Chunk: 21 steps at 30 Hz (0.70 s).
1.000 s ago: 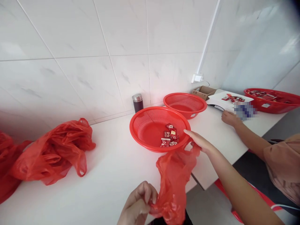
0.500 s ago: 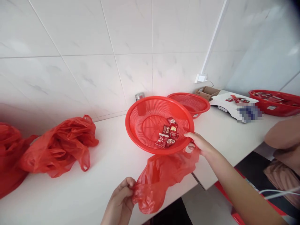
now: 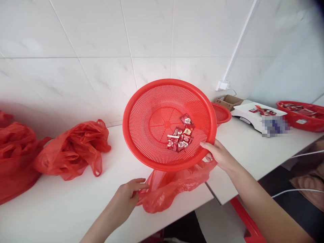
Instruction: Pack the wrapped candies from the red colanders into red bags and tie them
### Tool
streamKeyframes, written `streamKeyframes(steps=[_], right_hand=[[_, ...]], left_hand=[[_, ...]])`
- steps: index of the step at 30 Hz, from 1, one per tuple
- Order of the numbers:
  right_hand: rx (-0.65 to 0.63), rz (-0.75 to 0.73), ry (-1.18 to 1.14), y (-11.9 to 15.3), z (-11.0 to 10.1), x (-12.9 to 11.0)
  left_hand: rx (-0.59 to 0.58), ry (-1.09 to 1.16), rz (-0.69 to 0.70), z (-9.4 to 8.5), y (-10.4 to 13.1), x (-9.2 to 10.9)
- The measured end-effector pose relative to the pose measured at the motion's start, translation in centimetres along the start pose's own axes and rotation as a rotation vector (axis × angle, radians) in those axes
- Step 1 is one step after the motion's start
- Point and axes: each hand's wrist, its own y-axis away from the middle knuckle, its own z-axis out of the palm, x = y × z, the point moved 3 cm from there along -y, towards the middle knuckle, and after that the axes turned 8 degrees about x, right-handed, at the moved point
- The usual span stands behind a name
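My right hand (image 3: 220, 156) is closed on the right rim of a red plastic sieve basket (image 3: 138, 126), thumb inside. The basket is raised and tilted towards me. Several small wrapped snack packets (image 3: 186, 139) lie together low on its right side. A thin red plastic bag (image 3: 162, 199) hangs below the basket, one end reaching under my right fingers. At the bag's left end is my left hand (image 3: 126, 197), with the bag's edge between its fingers; the index finger points forward and the fingertips are partly hidden.
Bunched red plastic bags (image 3: 73, 152) lie on the white table (image 3: 121, 148) at left. To the right stand a second red basket (image 3: 222, 113), a cardboard box (image 3: 229, 101), a white scale (image 3: 249, 116) with packets on it, and a filled red basket (image 3: 301, 116). Part of another person (image 3: 310, 189) shows at far right.
The basket has risen and tipped further towards me, covering more of the second basket. My left hand has moved slightly left and up, its index finger straightened. The packets stay inside the basket.
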Motion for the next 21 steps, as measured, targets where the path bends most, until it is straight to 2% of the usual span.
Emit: streamKeyframes(steps=[3,7,10,12,17,21], right_hand=[[0.03,-0.002,0.043,0.1,-0.3,0.1],[0.065,-0.025,0.114,0.2,-0.8,0.8],[0.081,-0.057,0.172,0.0,-0.9,1.4],[0.097,-0.076,0.178,-0.1,-1.0,1.7],[0.133,-0.145,0.191,-0.2,-1.0,1.6],[0.151,-0.145,0.174,-0.3,-0.7,1.0]], left_hand=[[0.023,-0.036,0.001,-0.3,-0.7,-0.2],[0.119,-0.081,0.119,-0.8,-1.7,0.0],[0.134,-0.019,0.169,-1.5,-2.1,0.7],[0.076,0.047,0.148,-2.1,-2.4,1.4],[-0.247,0.36,0.001,-2.8,-3.4,2.8],[-0.285,0.596,-0.028,-2.8,-4.9,2.8]])
